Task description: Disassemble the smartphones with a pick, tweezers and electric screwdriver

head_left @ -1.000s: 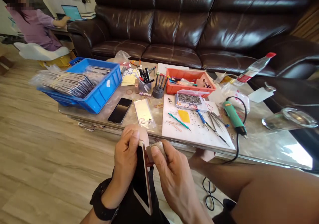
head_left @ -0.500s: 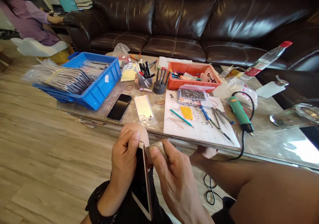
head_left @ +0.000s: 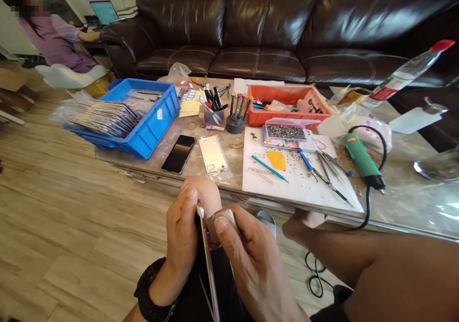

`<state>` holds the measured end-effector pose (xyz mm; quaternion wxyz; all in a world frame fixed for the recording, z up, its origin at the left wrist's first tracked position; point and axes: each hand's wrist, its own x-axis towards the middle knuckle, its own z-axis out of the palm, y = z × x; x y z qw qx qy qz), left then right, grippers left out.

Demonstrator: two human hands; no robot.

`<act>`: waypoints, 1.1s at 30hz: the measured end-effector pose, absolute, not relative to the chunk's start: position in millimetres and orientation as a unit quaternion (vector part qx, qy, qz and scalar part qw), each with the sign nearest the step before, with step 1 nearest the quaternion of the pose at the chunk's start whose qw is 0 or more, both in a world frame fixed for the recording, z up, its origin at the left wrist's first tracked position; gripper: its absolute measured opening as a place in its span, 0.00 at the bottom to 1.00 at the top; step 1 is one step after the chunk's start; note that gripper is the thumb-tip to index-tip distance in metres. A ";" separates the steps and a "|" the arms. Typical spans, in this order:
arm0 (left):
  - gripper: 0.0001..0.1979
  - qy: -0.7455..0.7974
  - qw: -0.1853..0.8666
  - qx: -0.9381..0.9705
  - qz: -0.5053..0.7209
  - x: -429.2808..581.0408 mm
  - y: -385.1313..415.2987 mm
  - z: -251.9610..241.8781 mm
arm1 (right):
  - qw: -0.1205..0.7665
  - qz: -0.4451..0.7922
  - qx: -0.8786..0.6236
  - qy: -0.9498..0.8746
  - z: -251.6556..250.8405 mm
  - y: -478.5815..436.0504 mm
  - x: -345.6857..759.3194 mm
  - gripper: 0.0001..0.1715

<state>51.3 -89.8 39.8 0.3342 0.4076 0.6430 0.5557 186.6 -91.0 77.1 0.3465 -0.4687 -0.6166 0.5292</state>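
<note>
Left hand [head_left: 182,233] gripping phone [head_left: 208,265] edge-on over lap [head_left: 226,284], right hand [head_left: 251,250] pinching small flat tool [head_left: 229,215] beside it. Phone's probably light, stiff, kinda slippery, fragile imo; best held by side edges.

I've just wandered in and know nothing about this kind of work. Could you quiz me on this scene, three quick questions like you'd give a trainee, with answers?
1. What does the right hand hold, beside the phone in the left hand?
a) a red-capped bottle
b) a small greyish piece
c) a pair of tweezers

2. True or false: the green-bodied tool lies inside the orange tray.

3. Fill in: the small yellow piece lies on the ____ sheet.

Key:
1. b
2. False; it lies on the table, right of the sheet.
3. white
</note>
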 end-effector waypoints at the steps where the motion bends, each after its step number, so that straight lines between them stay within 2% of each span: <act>1: 0.25 0.640 0.335 0.410 0.557 51.4 -89.6 39.9 | 0.350 0.535 -0.464 -0.613 77.1 -91.1 186.5 0.24; 23: 0.27 0.606 0.365 0.420 0.568 53.3 -91.7 40.7 | 0.361 0.584 -0.451 -0.571 68.9 -96.2 186.1 0.26; 33: 0.27 0.638 0.306 0.458 0.539 55.2 -91.0 40.6 | 0.388 0.608 -0.433 -0.542 68.1 -96.9 192.4 0.23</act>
